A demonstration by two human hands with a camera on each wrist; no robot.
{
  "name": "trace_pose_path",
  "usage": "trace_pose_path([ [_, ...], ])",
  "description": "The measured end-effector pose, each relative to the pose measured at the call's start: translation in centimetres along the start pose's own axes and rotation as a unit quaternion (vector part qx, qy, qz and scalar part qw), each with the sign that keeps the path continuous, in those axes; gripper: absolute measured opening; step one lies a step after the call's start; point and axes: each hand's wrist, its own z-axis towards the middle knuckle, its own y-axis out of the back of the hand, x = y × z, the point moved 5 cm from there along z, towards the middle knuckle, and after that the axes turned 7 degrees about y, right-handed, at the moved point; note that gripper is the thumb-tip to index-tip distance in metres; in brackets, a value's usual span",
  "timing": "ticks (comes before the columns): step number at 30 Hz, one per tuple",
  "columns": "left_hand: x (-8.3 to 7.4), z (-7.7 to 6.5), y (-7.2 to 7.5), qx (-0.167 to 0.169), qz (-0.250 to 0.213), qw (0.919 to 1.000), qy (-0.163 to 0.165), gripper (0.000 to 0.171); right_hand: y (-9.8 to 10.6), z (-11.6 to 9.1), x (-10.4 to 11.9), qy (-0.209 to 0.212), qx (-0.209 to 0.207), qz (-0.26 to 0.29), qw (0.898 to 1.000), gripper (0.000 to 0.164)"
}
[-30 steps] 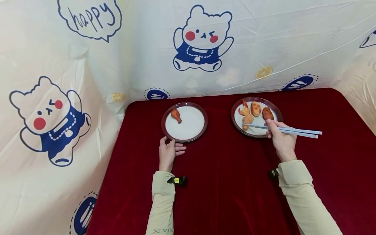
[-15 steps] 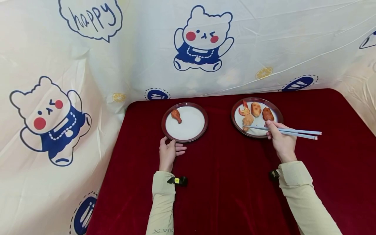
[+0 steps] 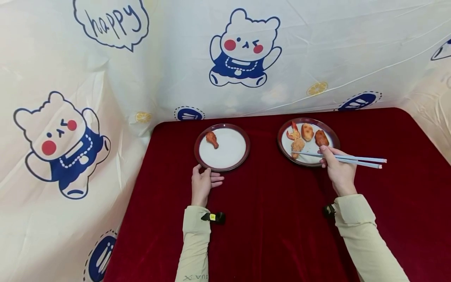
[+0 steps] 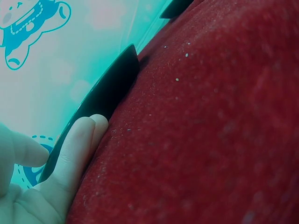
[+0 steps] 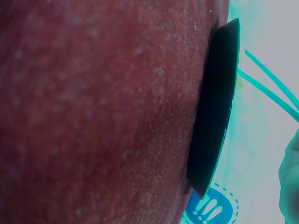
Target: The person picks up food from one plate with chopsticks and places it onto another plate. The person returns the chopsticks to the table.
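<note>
On the dark-rimmed left plate (image 3: 225,158) lies a brown chicken drumstick (image 3: 211,139). My left hand (image 3: 201,186) pinches this plate's near rim; in the left wrist view the thumb (image 4: 29,150) is on one side and fingers (image 4: 74,142) on the other. My right hand (image 3: 339,170) holds pale blue chopsticks (image 3: 356,159) over the right plate (image 3: 311,159). Their tips are at a breaded chicken piece (image 3: 297,145); whether they grip it cannot be told. Beside it are a red-orange crustacean-like piece (image 3: 293,132), a golden oval piece (image 3: 307,132) and a glazed brown piece (image 3: 321,138).
A dark red velvet cloth (image 3: 264,219) covers the table. Behind and to the left hangs a pale curtain (image 3: 176,58) printed with cartoon bears. Both plates stand near the table's far edge, with a stretch of cloth between them. A dark strap (image 3: 213,217) sits at the left cuff.
Hands, plates and food pieces keep their places. The chopsticks' rear ends stand slightly farther apart than a second ago, and the whole head view has shifted a little.
</note>
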Motion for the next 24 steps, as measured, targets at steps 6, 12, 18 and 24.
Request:
trace_pose_path([
  [6,0.1,-0.1,0.0,0.0,-0.004,1.0,0.003,0.056,0.0,0.0,0.0,0.0,-0.002,0.007,1.0,0.019],
  [12,0.1,-0.1,0.0,-0.002,-0.002,1.0,0.004,0.055,0.2,0.1,0.0,-0.005,-0.014,0.009,1.0,0.018],
  [18,0.0,-0.1,0.0,0.001,0.003,1.0,0.007,0.055,0.2,0.1,0.3,-0.008,-0.022,0.015,1.0,0.022],
  [24,-1.1,-1.0,-0.1,0.015,0.002,0.9997,0.019,0.055,0.5,0.5,-0.3,0.02,-0.014,0.021,0.999,0.035],
])
